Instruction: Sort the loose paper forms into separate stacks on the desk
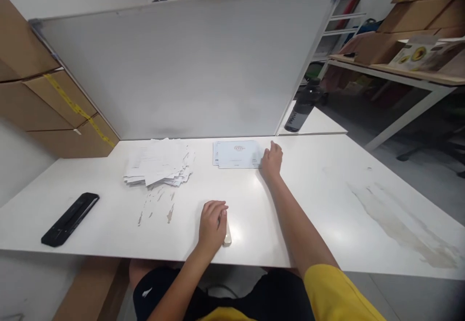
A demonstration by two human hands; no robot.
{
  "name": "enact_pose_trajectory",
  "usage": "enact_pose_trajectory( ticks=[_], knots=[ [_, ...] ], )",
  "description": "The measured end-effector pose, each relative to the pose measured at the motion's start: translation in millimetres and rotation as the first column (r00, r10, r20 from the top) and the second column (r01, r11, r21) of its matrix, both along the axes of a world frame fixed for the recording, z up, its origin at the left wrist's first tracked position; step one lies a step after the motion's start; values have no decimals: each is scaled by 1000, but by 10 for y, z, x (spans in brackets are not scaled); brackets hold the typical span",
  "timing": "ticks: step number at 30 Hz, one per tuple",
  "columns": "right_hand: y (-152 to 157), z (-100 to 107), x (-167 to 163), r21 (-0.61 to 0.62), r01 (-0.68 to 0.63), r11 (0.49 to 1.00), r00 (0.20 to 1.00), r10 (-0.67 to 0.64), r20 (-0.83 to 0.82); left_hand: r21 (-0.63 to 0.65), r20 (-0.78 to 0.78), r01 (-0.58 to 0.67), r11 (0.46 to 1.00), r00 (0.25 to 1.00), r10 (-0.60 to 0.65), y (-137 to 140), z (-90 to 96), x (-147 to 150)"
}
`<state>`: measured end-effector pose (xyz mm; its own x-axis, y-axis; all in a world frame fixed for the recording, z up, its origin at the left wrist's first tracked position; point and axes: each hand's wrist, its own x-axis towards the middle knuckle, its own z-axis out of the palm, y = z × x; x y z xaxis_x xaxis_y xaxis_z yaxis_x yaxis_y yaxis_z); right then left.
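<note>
Boxes: Brown cardboard boxes (78, 110) stand stacked at the far left, one bearing yellow tape (72, 105); their contents are hidden.
Table: More cartons (379, 48) are piled on a wood-topped table (432, 76) at the far right, their insides also out of sight.
Bottle: A dark bottle (301, 110) with a printed label stands beyond the far edge, just right of the whiteboard (199, 64); its contents are too dark to tell.
Blue slips: Pale blue printed slips (236, 155) lie overlapping at the far middle of the worktop (305, 204).
Right hand: The right hand (272, 160) meets the slips' right end, fingers bent; whether they pinch the paper, one cannot tell.
Left hand: The left hand (213, 224) rests nearer, fingers loosely curled over a small pale object (227, 237), mostly covered; its grip cannot be told.
White papers: An uneven heap of white papers (158, 161) lies left of the slips.
Near left: A flat black case (70, 219) lies near the worktop's edge.
</note>
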<state>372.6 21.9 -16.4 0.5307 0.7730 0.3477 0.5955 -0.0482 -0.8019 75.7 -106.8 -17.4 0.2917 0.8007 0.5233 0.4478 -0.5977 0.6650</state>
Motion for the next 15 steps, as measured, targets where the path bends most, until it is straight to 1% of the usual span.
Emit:
enact_pose_trajectory(
  ticks=[1, 3, 5, 7, 8, 10, 11, 12, 13, 15],
  knots=[
    [-69, -35, 3, -3, 32, 999, 999, -32, -13, 9, 6, 1, 1000, 1000, -1, 10, -3, 1],
    [-249, -102, -28, -16, 50, 999, 998, -51, -40, 36, 13, -13, 999, 1000, 13, 107, 38, -51],
    [-479, -157, -111, -35, 26, 999, 999, -27, -45, 69, -10, -60, 996, 998, 60, 353, 149, -224],
    [-742, -200, -232, -54, -5, 999, 999, 3, -39, 101, -80, -165, 981, 982, 173, 730, 292, -540],
    [-875, -217, -298, -66, -21, 998, 999, 18, -34, 111, -137, -226, 968, 961, 240, 937, 355, -739],
    [-1119, -246, -422, -89, -47, 995, 999, 45, -24, 115, -298, -313, 943, 894, 334, 1311, 429, -1157],
    [-1222, -257, -476, -98, -58, 993, 998, 57, -12, 104, -398, -320, 942, 854, 335, 1450, 434, -1348],
    [-1307, -263, -522, -107, -70, 992, 997, 71, 5, 89, -481, -309, 947, 819, 312, 1549, 420, -1512],
    [-1375, -264, -563, -116, -79, 990, 996, 83, 25, 99, -518, -310, 946, 795, 315, 1607, 390, -1640],
    [-1468, -242, -632, -124, -89, 988, 993, 97, 65, 145, -543, -287, 947, 777, 319, 1622, 307, -1783]
  ],
)
